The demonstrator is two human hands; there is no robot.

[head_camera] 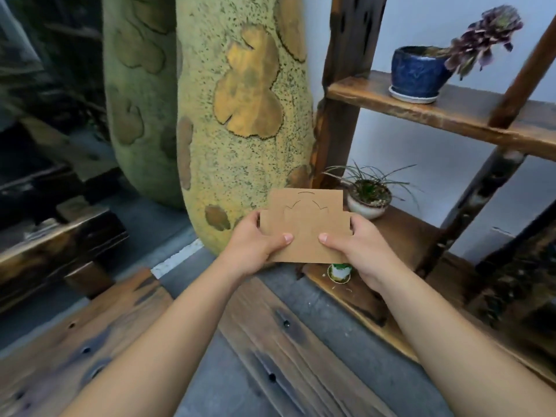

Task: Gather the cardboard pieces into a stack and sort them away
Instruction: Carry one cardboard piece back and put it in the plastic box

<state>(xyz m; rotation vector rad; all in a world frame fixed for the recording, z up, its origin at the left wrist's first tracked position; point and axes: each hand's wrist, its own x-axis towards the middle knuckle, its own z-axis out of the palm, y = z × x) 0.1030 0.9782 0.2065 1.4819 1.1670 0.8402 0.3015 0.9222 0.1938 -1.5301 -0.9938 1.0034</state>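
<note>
A flat brown cardboard stack (305,219) with curved cut lines on its top face is held out in front of me, above the low end of a wooden shelf. My left hand (255,243) grips its left edge, thumb on top. My right hand (361,246) grips its right edge the same way. How many pieces lie in the stack cannot be told from this angle.
A large speckled green-yellow vase (240,115) stands right behind the cardboard. The wooden shelf unit (451,115) on the right carries a blue pot (416,73) above and a small white planter (368,200) below. A small green-white object (340,272) lies under my hands. Wooden planks (285,341) cover the floor.
</note>
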